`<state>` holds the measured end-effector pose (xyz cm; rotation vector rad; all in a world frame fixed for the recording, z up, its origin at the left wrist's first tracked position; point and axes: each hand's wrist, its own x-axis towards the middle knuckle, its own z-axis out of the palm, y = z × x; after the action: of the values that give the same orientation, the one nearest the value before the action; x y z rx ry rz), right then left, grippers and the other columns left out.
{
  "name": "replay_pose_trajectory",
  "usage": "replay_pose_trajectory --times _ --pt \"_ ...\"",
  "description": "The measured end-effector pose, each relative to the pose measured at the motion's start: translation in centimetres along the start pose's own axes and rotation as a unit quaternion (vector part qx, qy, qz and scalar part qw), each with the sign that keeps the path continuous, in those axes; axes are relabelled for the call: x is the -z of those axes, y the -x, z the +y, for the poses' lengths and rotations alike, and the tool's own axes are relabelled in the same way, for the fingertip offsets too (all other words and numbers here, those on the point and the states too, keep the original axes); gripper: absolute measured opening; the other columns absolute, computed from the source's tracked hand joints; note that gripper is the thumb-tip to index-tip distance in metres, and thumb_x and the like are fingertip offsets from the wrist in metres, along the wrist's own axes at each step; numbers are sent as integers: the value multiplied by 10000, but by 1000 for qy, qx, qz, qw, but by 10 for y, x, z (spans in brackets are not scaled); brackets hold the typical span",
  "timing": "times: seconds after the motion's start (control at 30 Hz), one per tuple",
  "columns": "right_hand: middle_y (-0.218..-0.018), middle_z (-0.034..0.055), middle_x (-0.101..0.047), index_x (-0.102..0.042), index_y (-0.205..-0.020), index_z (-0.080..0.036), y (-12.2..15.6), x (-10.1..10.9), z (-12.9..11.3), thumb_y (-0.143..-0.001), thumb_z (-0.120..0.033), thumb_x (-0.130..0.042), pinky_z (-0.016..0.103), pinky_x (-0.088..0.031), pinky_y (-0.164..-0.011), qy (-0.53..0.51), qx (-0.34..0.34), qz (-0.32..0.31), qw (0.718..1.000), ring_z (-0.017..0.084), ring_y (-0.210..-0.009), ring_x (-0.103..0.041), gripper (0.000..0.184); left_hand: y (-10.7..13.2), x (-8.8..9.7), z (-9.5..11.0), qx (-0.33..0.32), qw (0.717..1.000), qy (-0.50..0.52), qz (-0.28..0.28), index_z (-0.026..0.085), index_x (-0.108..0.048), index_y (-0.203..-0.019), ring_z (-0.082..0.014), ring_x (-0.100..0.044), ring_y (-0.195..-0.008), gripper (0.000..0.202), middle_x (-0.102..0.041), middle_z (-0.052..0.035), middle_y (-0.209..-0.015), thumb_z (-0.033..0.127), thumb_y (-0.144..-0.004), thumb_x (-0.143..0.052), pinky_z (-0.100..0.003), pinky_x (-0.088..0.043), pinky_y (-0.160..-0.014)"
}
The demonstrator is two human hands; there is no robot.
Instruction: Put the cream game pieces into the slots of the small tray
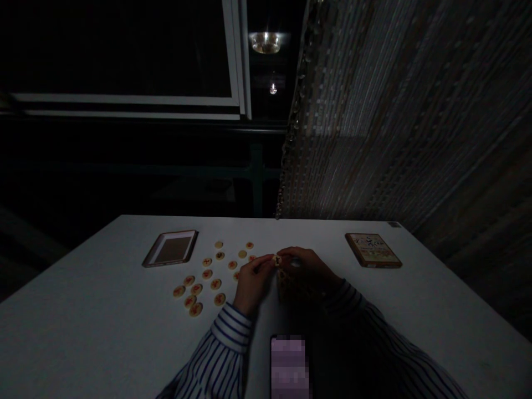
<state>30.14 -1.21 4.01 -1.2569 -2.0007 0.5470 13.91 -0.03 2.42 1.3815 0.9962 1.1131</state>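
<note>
Cream-coloured and dark-marked, one small disc (277, 260) sits between a person's fingertips, where the two hands meet over the table. From where I stand, the left hand (254, 282) has it pinched, thumb and forefinger drawn in close. Fingers of the right hand (307, 265) come up to the same disc from 3 o'clock; in this gloom I can't tell whether they grip it or only touch it. Just under the right palm, in deep shadow, lie some yellowish shapes (285, 284) too dim to make out. Both wrists wear striped cuffs (230, 328), white and blue.

Taking the held disc as the centre of the clock, loose discs (215, 284) spread from 8 round to 10 o'clock, most marked in red; a couple, near 10, show plain faces. Beyond them at 9 lies a shallow tray (172, 247) with a brown rim. Over at 3, a flat box (373, 249) has a printed top. At 6, a phone (290, 366) shows a lit, blurred screen. All of it rests on a white table (108, 310). Past the far edge, a strand curtain (366, 122) hangs at 1 o'clock, and a pale window frame (166, 100) runs across at 11.
</note>
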Motion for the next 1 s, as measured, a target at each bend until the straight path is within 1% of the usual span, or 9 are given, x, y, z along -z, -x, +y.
replay_pose_trajectory --times 0.1,0.23,0.33,0.47,0.6,0.67,0.73,0.83,1.0 --pt "-891 49 -645 -585 -963 -164 0 1 5 -735 -293 -552 266 -432 -736 69 29 11 997 143 -797 -569 263 0 -4 -1 0 1000 1 11 160 -655 -874 -165 -605 -858 243 -676 -55 -888 303 -691 -580 -282 -464 -799" --pt "-883 52 -647 -592 -942 -172 -1 1 16 -733 -313 -563 277 -412 -737 143 66 11 987 156 -815 -560 253 -1 -10 -6 4 1000 14 13 168 -661 -876 -171 -602 -876 246 -676 -56 -901 315 -696 -581 -293 -458 -821" --pt "-889 44 -647 -587 -954 -181 -2 0 25 -741 -335 -553 265 -398 -739 166 84 2 983 150 -819 -558 265 -3 -13 -10 9 999 28 12 171 -660 -883 -174 -599 -888 245 -673 -56 -916 310 -696 -582 -299 -453 -835" --pt "-915 33 -645 -579 -994 -202 -2 -2 33 -760 -356 -523 257 -377 -752 189 89 -15 978 143 -830 -558 285 -4 -15 -14 21 999 30 14 163 -655 -892 -174 -602 -881 253 -673 -60 -916 307 -697 -580 -300 -456 -830" --pt "-898 44 -652 -589 -994 -193 -2 1 39 -764 -336 -505 256 -386 -719 217 73 -47 972 150 -796 -568 284 -3 -14 -23 17 999 -6 35 159 -640 -923 -177 -594 -899 277 -661 -74 -950 312 -704 -566 -304 -454 -831" --pt "-908 56 -650 -585 -1007 -174 -1 4 42 -748 -327 -517 262 -386 -728 227 62 -48 971 158 -805 -566 309 -3 -13 -28 12 998 -40 43 153 -636 -925 -179 -592 -897 279 -659 -79 -948 312 -711 -555 -310 -454 -828" --pt "-933 64 -642 -572 -1034 -165 1 7 42 -734 -314 -528 270 -381 -745 237 52 -46 969 166 -825 -559 337 -1 -12 -33 5 997 -72 41 152 -636 -917 -179 -598 -869 271 -665 -75 -918 309 -718 -540 -317 -460 -812" --pt "-918 58 -643 -578 -1019 -176 4 11 41 -740 -318 -514 269 -379 -730 252 31 -59 965 167 -807 -561 319 1 -11 -36 -9 993 -112 32 162 -628 -930 -178 -600 -847 270 -665 -66 -900 311 -738 -510 -330 -460 -801" --pt "-908 60 -648 -587 -999 -176 4 10 47 -739 -326 -507 261 -370 -729 268 15 -67 961 162 -796 -570 311 6 -11 -39 -24 984 -177 13 190 -613 -975 -191 -579 -924 285 -648 -68 -973 320 -766 -470 -345 -443 -829"
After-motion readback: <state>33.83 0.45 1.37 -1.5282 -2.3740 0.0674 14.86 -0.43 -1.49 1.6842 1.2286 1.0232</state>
